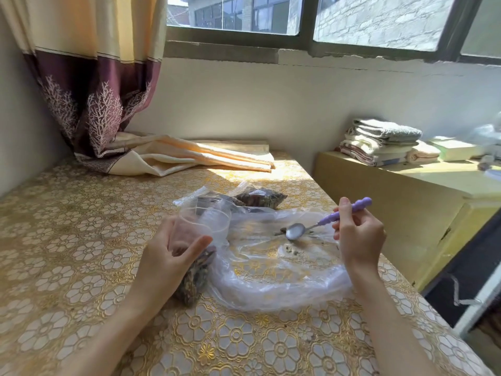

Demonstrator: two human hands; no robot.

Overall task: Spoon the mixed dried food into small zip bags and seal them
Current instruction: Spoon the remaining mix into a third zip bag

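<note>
My left hand [169, 253] holds a small clear zip bag [202, 229] upright with its mouth open; dried food fills the bag's lower part [193, 280]. My right hand [357, 234] grips the purple handle of a metal spoon [295, 231], whose bowl hovers empty over a large clear plastic bag [276, 267] spread flat on the table. A few bits of dried food [291, 249] lie on that plastic. Behind it lie two filled small zip bags [260, 198], [214, 200].
The table [67, 240] has a gold floral cover. A curtain's end [189, 156] is draped on the table's far side. To the right stands a yellow cabinet [393, 191] with folded towels [382, 142]. A gap to the floor lies right of the table.
</note>
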